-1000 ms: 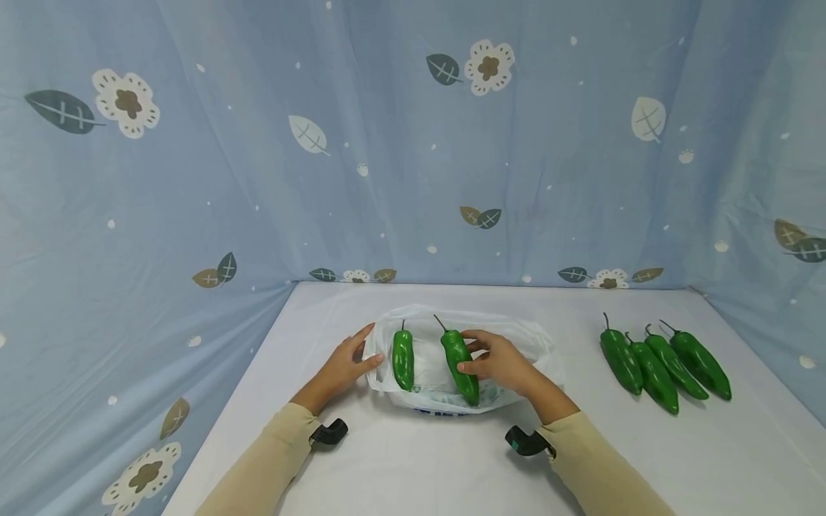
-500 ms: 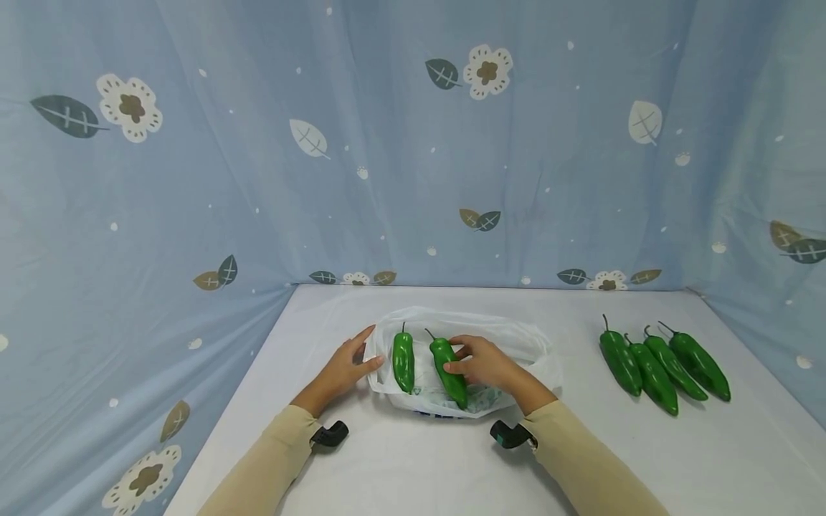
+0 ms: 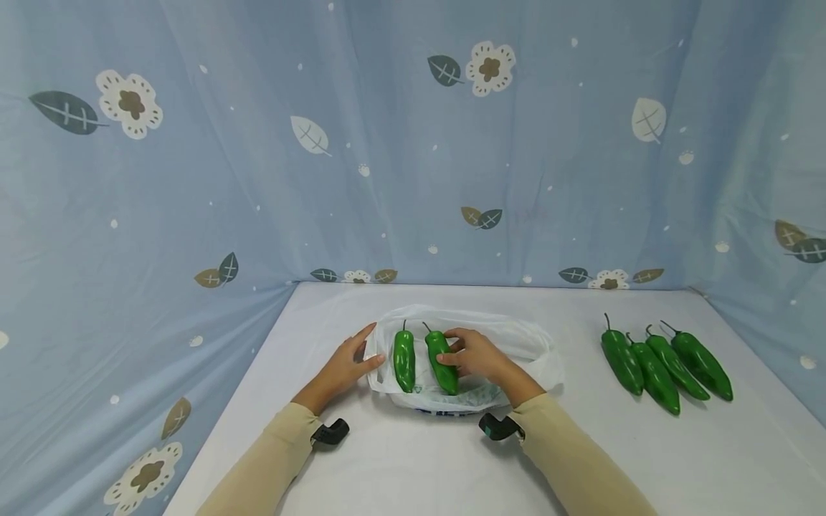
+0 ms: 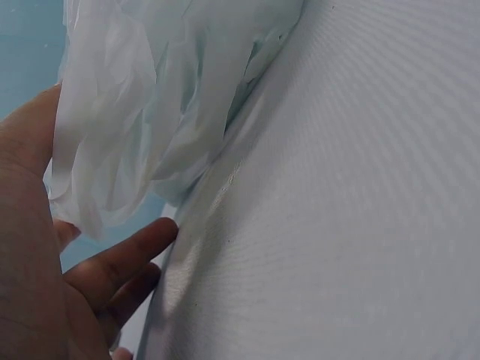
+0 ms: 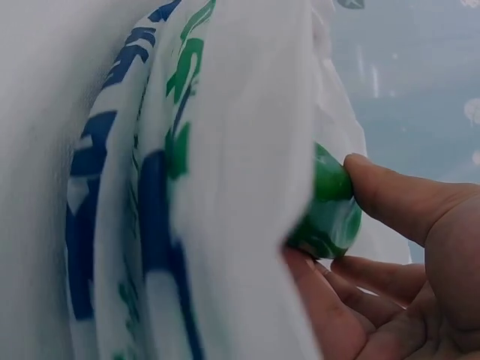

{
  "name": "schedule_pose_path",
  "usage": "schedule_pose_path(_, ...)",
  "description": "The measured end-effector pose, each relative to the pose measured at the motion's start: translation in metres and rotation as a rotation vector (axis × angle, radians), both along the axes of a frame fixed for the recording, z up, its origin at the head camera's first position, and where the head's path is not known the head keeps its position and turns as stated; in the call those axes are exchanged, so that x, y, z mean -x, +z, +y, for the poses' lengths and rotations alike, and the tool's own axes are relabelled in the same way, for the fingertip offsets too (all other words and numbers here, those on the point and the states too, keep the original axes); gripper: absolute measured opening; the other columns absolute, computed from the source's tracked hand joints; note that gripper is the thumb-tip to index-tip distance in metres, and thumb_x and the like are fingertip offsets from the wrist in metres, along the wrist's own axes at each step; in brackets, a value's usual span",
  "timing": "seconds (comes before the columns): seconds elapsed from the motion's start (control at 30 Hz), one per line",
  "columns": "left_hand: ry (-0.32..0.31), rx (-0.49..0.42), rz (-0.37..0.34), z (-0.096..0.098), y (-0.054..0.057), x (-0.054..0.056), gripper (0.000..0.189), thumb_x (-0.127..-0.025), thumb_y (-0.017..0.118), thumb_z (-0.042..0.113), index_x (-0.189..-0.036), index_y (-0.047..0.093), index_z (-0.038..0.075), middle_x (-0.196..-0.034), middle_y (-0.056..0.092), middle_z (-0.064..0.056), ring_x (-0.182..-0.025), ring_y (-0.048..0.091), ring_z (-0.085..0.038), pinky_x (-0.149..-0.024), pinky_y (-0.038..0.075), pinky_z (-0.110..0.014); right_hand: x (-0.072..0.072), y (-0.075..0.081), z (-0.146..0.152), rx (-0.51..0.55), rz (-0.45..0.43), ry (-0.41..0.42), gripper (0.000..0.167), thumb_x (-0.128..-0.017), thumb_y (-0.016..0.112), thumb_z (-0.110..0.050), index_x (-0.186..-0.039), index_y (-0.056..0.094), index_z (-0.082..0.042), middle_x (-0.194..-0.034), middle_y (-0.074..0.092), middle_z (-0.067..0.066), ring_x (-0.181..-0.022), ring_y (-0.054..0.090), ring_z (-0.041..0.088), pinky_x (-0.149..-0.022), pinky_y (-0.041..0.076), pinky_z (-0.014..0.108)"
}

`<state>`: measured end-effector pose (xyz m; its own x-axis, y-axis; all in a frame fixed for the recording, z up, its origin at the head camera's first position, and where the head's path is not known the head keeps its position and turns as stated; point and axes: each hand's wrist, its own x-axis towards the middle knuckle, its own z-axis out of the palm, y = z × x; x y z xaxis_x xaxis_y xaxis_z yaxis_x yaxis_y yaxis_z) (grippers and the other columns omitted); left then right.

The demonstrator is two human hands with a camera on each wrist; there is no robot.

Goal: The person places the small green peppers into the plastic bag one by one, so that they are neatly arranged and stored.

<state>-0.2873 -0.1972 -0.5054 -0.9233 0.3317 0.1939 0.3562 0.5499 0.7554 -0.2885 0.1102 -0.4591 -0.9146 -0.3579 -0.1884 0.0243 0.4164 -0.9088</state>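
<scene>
A white plastic bag lies spread with its mouth upward on the table. Inside, at its left, lies one green chili pepper. My right hand pinches a second green chili pepper between thumb and fingers, just right of the first; its stem points away from me. The right wrist view has the bag's front wall covering part of that pepper. At the bag's left rim, my left hand touches the plastic with thumb and fingers spread. Its thumb is partly behind the bag in the left wrist view.
To the right, several more green chili peppers lie side by side on the white tablecloth. A blue patterned curtain hangs along the back and left of the table.
My right hand has moved left with its pepper, bringing it closer to the other pepper in the bag. The left hand has stayed at the bag's rim.
</scene>
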Motion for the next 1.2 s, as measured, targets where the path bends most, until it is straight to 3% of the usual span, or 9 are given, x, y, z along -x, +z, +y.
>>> schedule_pose_path(0.3,0.004,-0.010,0.003,0.001,0.000,0.000,0.077,-0.090,0.065,0.045,-0.154,0.031,0.020,-0.146,0.046,-0.007,-0.140,0.028,-0.036,-0.113,0.005,-0.059,0.002,-0.007,-0.008,0.010,0.019,-0.032,0.067,-0.087,0.076,-0.022,-0.143,0.044,-0.004,-0.114,0.060,0.017,-0.083,0.067,0.023,-0.066,0.058,0.038)
schedule_pose_path(0.87,0.018,0.010,-0.010,0.002,0.002,-0.002,0.079,-0.090,0.065,0.046,-0.154,0.031,0.016,-0.149,0.041,-0.009,-0.141,0.025,-0.038,-0.113,0.006,-0.059,0.000,-0.011,-0.024,-0.090,0.077,-0.056,0.069,-0.088,0.075,-0.029,-0.144,0.044,-0.003,-0.115,0.063,0.018,-0.074,0.067,0.021,-0.063,0.057,0.035)
schedule_pose_path(1.2,0.030,0.021,-0.017,0.002,0.002,-0.002,0.078,-0.090,0.065,0.048,-0.154,0.031,0.021,-0.152,0.038,-0.009,-0.141,0.024,-0.038,-0.113,0.007,-0.059,0.001,-0.018,-0.035,-0.119,0.098,-0.085,0.073,-0.087,0.074,-0.037,-0.145,0.042,-0.006,-0.116,0.062,0.014,-0.081,0.066,0.018,-0.069,0.056,0.036)
